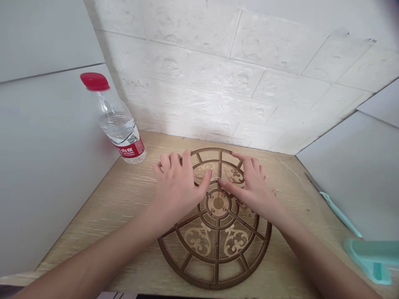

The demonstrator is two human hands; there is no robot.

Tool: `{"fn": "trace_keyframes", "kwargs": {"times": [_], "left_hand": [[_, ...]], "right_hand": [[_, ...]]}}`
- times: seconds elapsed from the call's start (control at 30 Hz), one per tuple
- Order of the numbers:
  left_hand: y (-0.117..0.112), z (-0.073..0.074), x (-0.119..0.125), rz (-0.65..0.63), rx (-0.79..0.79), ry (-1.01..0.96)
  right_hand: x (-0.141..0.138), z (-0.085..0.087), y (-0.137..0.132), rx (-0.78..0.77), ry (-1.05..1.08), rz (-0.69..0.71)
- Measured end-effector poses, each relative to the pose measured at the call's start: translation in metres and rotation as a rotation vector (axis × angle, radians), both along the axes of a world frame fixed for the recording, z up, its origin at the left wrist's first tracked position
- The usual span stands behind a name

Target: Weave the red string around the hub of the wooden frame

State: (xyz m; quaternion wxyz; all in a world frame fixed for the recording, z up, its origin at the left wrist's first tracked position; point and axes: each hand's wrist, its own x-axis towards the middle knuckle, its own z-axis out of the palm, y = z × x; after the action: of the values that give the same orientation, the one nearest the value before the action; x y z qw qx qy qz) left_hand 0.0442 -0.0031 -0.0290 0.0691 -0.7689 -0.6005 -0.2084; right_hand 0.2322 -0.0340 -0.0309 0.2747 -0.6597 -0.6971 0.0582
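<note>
A round brown openwork wooden disc (216, 245) with pale scroll inlays and a small hub (218, 203) lies flat on the light wooden tabletop (124, 199). My left hand (176, 187) rests palm down on the disc's upper left part, fingers spread and thumb pointing toward the hub. My right hand (252, 187) lies flat on the upper right part, fingers apart, its thumb tip almost meeting my left thumb just above the hub. Neither hand holds anything.
A clear water bottle (120, 124) with a red cap and red label stands at the back left near the grey side panel. A teal-handled knife (336, 209) and a teal plastic object (372, 257) lie at the right. A white brick-pattern wall closes the back.
</note>
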Motion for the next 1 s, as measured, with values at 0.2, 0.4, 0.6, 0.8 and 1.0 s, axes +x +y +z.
{"fn": "trace_keyframes", "kwargs": {"times": [0.2, 0.4, 0.6, 0.8, 1.0], "left_hand": [[0.004, -0.005, -0.001, -0.011, -0.034, -0.024], [0.006, -0.002, -0.002, 0.03, -0.034, 0.027], [0.014, -0.001, -0.006, 0.044, -0.074, -0.021], [0.025, -0.003, -0.015, -0.101, -0.269, -0.152], [0.029, -0.006, -0.018, -0.219, -0.457, -0.182]], "right_hand": [[0.006, 0.006, 0.003, -0.04, 0.119, 0.028], [0.008, 0.004, 0.002, 0.017, 0.134, 0.101], [0.008, 0.003, 0.001, 0.065, 0.103, 0.172], [0.005, 0.0, 0.0, 0.015, 0.148, 0.201], [0.007, -0.008, 0.003, -0.034, 0.178, 0.247]]}}
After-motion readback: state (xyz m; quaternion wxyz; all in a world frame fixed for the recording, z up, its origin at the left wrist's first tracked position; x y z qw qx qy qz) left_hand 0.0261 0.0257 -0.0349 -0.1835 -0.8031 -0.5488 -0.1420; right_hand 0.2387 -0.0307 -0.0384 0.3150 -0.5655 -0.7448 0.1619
